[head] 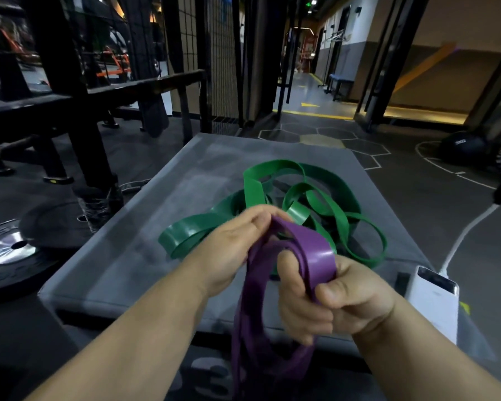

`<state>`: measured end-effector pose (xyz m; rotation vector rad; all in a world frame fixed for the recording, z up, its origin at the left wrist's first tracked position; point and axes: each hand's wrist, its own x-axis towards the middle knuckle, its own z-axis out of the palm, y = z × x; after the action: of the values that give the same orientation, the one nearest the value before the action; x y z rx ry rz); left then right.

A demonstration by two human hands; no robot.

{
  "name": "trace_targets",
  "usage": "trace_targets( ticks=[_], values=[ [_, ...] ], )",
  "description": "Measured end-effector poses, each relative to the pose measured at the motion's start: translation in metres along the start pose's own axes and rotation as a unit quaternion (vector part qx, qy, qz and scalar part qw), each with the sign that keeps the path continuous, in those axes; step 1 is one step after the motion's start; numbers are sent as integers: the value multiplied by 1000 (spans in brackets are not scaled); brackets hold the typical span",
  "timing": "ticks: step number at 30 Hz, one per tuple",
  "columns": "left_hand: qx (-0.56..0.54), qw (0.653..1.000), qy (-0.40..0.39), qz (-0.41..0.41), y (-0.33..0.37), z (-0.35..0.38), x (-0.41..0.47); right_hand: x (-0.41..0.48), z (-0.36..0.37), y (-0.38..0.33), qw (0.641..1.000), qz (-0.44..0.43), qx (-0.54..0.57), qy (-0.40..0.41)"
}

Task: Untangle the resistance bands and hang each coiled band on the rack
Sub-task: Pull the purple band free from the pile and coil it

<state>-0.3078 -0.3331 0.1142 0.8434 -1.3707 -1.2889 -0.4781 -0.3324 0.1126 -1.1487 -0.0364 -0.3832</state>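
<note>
Holding a purple band in both hands, the person stands at the near edge of a grey padded tabletop. The right hand has its grip clamped round several gathered strands of the band, with the thumb pressed on top and the fingers curled beneath. The left hand reaches in from the other side. Its fingers bend over the top fold of the same band, so this grip is also closed on it, though the fingertips are blurred. From the two hands the purple band hangs down in long loose loops in front of the tabletop's near edge, clear of the surface.

Just beyond the hands, a heap of green bands lies on the tabletop, its flat loops crossing over and under one another. Some loops stand on edge and others lie spread toward the far right.

A white power bank rests at the right edge of the tabletop, with a white cable running off from it across the floor. To the left, a black weight plate with a shiny centre lies on the floor near a dark metal rack. A dark ball sits on the floor at the far right.
</note>
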Motion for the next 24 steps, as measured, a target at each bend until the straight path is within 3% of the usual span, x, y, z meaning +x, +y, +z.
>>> trace_targets(
  ticks=[3, 7, 11, 15, 24],
  values=[
    [-62, 993, -65, -83, -8, 1, -4, -4, -1, -11, 1000, -22, 6, 9],
    [-19, 989, -129, -70, -12, 0, -5, -11, -3, -20, 999, -17, 41, 31],
    [3, 995, -101, -11, -8, 1, -1, -12, -5, -17, 996, 26, 64, 48],
    [27, 992, -119, -12, -7, -1, 1, -15, -7, -18, 995, 49, 70, 48],
    [-91, 993, -46, 57, 4, -7, 5, -13, -9, -6, 994, 100, 22, 31]
  ],
)
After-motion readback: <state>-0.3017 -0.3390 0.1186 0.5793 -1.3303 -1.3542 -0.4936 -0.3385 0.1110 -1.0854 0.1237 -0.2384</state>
